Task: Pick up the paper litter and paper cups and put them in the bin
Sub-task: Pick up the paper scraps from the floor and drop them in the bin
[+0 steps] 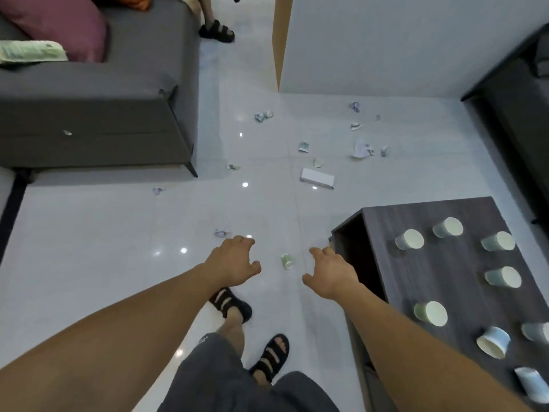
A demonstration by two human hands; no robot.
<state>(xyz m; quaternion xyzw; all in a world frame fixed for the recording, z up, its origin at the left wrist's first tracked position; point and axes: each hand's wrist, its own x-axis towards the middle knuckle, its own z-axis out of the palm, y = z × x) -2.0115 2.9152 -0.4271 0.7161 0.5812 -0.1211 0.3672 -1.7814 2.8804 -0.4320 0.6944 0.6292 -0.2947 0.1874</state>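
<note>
On the floor (104, 278), tipped on its side: small green paper cup (287, 261), white end toward the camera. Farther off, scattered over the tiles: crumpled paper scraps (222, 233), bluish-white, small, mostly well apart. Among them, lying flat: white folded card (317, 178). On the dark worktop (463, 298), spread apart: pale green and blue cups (503, 277), white ends showing; upright or tipped, hard to tell.

Grey sofa (98, 114) with purple cushion (62, 25); dark wooden table (451, 281).
</note>
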